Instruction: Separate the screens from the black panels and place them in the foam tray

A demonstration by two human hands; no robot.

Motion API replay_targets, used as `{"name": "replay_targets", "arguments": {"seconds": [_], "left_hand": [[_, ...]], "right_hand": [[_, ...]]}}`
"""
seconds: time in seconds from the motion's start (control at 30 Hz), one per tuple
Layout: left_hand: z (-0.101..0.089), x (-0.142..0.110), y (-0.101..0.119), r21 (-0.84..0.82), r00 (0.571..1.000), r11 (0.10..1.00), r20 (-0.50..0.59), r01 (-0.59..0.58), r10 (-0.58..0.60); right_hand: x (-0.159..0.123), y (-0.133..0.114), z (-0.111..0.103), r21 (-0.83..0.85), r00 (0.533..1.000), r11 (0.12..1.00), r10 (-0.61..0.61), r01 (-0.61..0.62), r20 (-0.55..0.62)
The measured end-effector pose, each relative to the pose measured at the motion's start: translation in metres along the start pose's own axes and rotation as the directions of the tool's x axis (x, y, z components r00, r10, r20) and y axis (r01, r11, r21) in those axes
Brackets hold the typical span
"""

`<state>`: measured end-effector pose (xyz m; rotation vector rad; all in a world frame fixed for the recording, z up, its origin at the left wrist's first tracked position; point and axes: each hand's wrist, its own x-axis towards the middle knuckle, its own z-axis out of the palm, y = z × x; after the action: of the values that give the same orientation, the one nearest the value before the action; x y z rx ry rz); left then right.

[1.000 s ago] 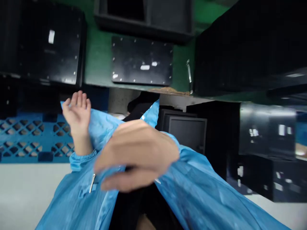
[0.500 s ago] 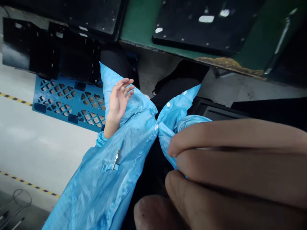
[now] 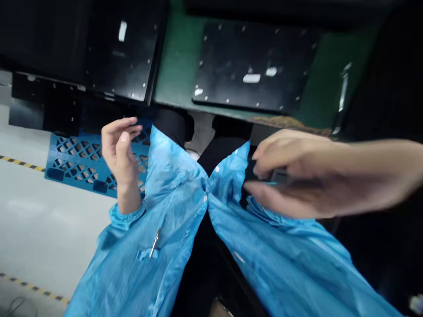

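Note:
My left hand (image 3: 119,149) hangs raised in front of a blue plastic pallet (image 3: 76,163), fingers loosely curled and apart, holding nothing. Its wrist comes out of the cuff of my blue coat (image 3: 158,246), which hangs open over dark clothes. My right hand (image 3: 297,176) is close to the camera and smeared by motion, reaching leftward over the coat's right flap (image 3: 231,185). Fingers and thumb lie near each other with a dark gap between them; I cannot tell whether anything is in them. A small metal clip (image 3: 153,243) hangs on the coat's chest pocket.
Ahead is a green bench (image 3: 175,66) carrying a black metal panel (image 3: 254,66) with small screws; another black panel (image 3: 125,48) lies to the left. Dark boxes fill the right side. Grey floor (image 3: 39,220) with yellow-black tape lies at the left.
The view has tilted up towards the bench. My right hand has drawn away from the camera and now lies across the coat. My left hand has risen and curled its fingers.

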<state>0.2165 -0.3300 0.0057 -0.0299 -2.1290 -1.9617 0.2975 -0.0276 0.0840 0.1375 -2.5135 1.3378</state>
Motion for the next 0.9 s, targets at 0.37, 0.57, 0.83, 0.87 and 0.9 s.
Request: {"name": "replay_targets", "arguments": {"seconds": [0.37, 0.57, 0.83, 0.87, 0.9], "left_hand": [[-0.01, 0.135, -0.013, 0.735, 0.86, 0.459, 0.486, -0.499, 0.156], [-0.016, 0.142, -0.056, 0.81, 0.855, 0.29, 0.515, -0.51, 0.064], [-0.042, 0.13, -0.08, 0.701, 0.774, 0.33, 0.555, -0.632, 0.304], [-0.046, 0.127, -0.079, 0.664, 0.724, 0.296, 0.588, -0.687, 0.36], [-0.049, 0.123, -0.076, 0.619, 0.661, 0.253, 0.623, -0.744, 0.419]], "right_hand": [[0.067, 0.223, -0.091, -0.646, 0.917, 0.68, 0.099, -0.346, -0.387], [0.046, 0.261, -0.062, -0.581, 0.893, 0.701, 0.186, -0.413, -0.41], [0.047, 0.271, -0.05, -0.42, 0.767, 0.784, 0.109, -0.457, -0.632], [0.048, 0.272, -0.05, -0.429, 0.767, 0.773, 0.112, -0.467, -0.632], [0.049, 0.273, -0.05, -0.438, 0.77, 0.764, 0.119, -0.474, -0.627]]}}
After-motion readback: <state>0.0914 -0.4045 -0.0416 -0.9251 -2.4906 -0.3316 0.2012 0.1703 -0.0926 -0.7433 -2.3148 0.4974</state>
